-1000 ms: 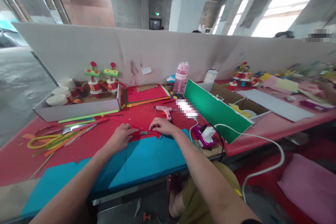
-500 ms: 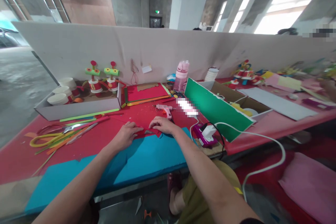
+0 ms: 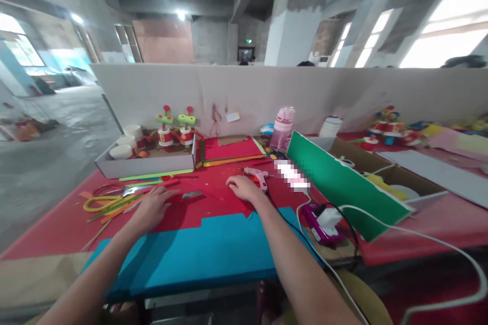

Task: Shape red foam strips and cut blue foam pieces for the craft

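Note:
My left hand (image 3: pixel 153 209) is over the red tabletop at the left, fingers stretched out and apart, with nothing in it. It is beside the scissors (image 3: pixel 131 191) and several coloured strips (image 3: pixel 114 209). My right hand (image 3: pixel 243 188) is low over a piece of red paper (image 3: pixel 239 206), its fingers curled down onto it; the thumb is mostly hidden. A small flat grey piece (image 3: pixel 191 195) lies between the hands. Just beyond my right hand lies a pink glue gun (image 3: pixel 257 176). Blue sheets (image 3: pixel 221 246) cover the table's front edge.
A white box (image 3: pixel 147 166) at the back left holds cups and two cup figures. A green-sided box (image 3: pixel 343 188) stands at the right, near a purple power strip (image 3: pixel 322 226) with trailing cables. A pink bottle (image 3: pixel 282 127) stands by the grey partition (image 3: pixel 251 91).
My left hand has moved away from the red paper to the left and opened. My right hand stays at the paper. The view has shifted, with the scene now lower and further right.

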Tool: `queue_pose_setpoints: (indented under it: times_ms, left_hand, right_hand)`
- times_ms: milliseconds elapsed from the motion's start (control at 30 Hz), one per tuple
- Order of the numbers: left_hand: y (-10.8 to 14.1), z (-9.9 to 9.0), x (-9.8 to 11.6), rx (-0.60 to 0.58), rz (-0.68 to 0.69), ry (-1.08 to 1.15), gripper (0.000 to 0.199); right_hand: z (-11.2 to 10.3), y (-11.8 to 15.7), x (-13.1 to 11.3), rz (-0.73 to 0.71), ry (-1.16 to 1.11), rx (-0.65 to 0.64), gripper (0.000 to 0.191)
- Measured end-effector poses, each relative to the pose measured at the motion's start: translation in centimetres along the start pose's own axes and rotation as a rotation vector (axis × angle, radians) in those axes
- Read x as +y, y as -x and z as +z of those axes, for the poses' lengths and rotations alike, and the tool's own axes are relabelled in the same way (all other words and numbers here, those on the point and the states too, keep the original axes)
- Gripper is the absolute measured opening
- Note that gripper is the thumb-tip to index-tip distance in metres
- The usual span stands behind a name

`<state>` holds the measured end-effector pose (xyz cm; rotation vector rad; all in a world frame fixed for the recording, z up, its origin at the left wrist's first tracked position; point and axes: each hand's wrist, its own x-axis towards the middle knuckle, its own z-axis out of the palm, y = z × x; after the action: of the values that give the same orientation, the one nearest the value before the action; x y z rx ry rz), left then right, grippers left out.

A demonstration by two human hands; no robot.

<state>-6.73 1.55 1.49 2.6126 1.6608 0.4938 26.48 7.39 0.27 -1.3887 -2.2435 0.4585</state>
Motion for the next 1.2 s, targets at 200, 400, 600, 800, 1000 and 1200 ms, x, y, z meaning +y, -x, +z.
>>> queue_pose_setpoints:
  times_ms: [200,400,600,800,1000,1200]
  left_hand:
    - [1.2,-1.1,-2.9,0.091,-0.304,-0.32,0.04]
    - [-6.7,2.4,5.2,-0.07,0.232,-0.19,0.032]
    - [-11.2,4.8,7.4,-0.082,0.227,-0.165,0.019]
    - [-10.4,3.8,4.8,0.255,-0.188,0.146,0.014]
    - [-10.8,4.0,5.0,0.305,-0.443,1.474,0.026]
    - [-10.5,4.5,6.6,0.277,-0.43,1.683,0.032]
  right_hand:
    - [2.7,-2.5,-3.1,0.039,0.002,0.185,0.018]
    - [2.6,-2.3,-2.6,0.011,0.118,0.337,0.02]
    - [1.7,-1.6,-3.6,-0.078,0.006,0.458,0.027]
    - [2.7,-0.1,-7.3,-0.347,-0.161,0.214,0.031]
    - [4.4,-1.4,-6.9,-0.257,-0.295,0.243,0.021]
    - [4.8,-2.6,-5.1,0.008,-1.036,0.228,0.039]
